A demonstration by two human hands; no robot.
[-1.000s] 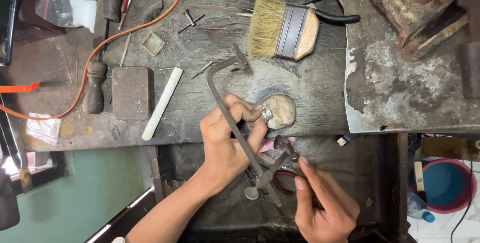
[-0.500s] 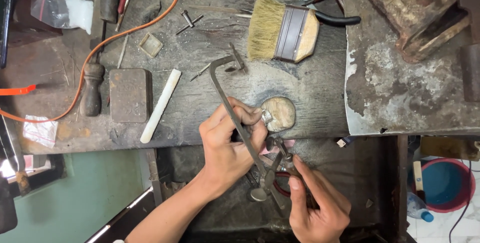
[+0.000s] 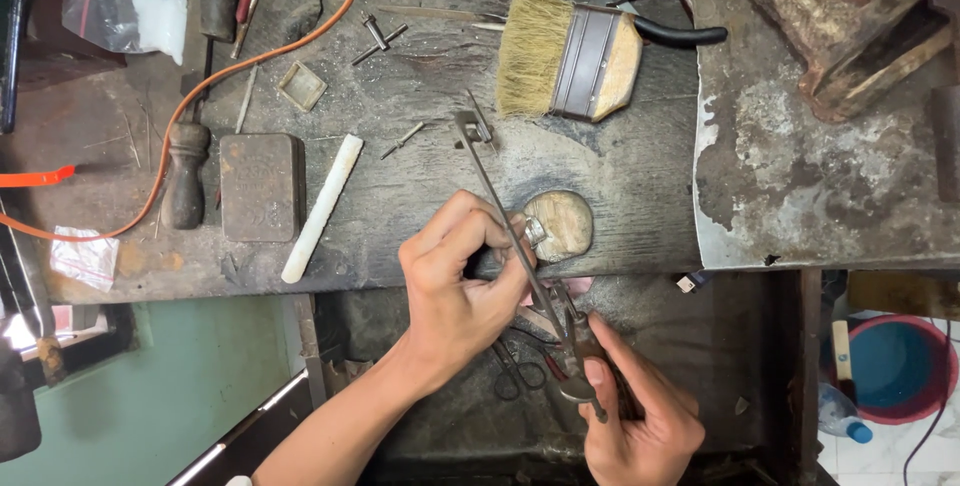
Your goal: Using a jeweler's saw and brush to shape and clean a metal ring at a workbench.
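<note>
Lying at the bench's far left corner, a clear plastic bag [image 3: 125, 18] with white contents is seen, and a small flat packet [image 3: 85, 256] with red marks is found at the near left edge. A red-rimmed blue bucket [image 3: 898, 366] stands on the floor to the right; its contents cannot be told. A small metal piece [image 3: 535, 233] is pinched by the left hand [image 3: 458, 286] against the worn wooden peg [image 3: 560, 226] at the bench edge, fingers curled tight around it. The handle of a jeweller's saw [image 3: 520, 256] is gripped by the right hand [image 3: 630, 416], below the bench, the frame slanting up across the piece toward a wide bristle brush [image 3: 565, 51].
</note>
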